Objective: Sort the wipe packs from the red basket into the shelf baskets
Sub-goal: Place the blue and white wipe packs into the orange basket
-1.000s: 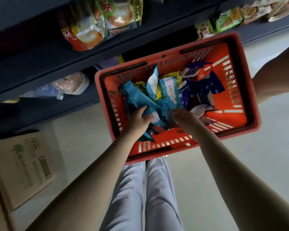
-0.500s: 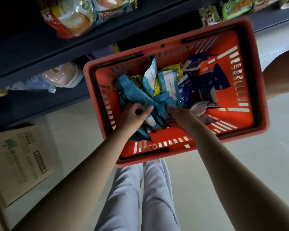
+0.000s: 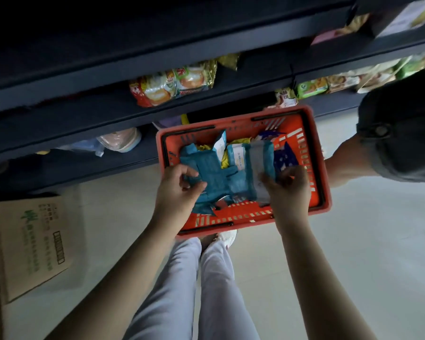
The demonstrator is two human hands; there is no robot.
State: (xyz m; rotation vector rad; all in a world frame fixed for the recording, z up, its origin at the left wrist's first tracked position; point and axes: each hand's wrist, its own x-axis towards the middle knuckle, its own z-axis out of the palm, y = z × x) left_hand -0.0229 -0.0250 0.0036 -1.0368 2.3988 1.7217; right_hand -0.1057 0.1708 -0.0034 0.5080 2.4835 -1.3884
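Observation:
The red basket (image 3: 314, 153) hangs in front of the dark shelves, held from the right by another person's arm (image 3: 341, 163). Inside lie teal, yellow and dark blue wipe packs. My left hand (image 3: 179, 190) grips a bunch of teal wipe packs (image 3: 216, 177) lifted over the basket's near side. My right hand (image 3: 287, 187) pinches the right end of the same bunch, at a teal and white pack (image 3: 258, 163). A dark blue pack (image 3: 285, 158) lies further right in the basket.
Dark shelves (image 3: 108, 111) run across the top, holding snack bags (image 3: 172, 84) and a pink and blue bundle (image 3: 119, 141). A cardboard box (image 3: 32, 244) stands on the floor at left. My legs and shoes (image 3: 221, 239) are below the basket.
Both hands have closed on the teal packs and raised them out of the pile. The view has tilted up, so the basket sits lower and smaller, and more shelves show.

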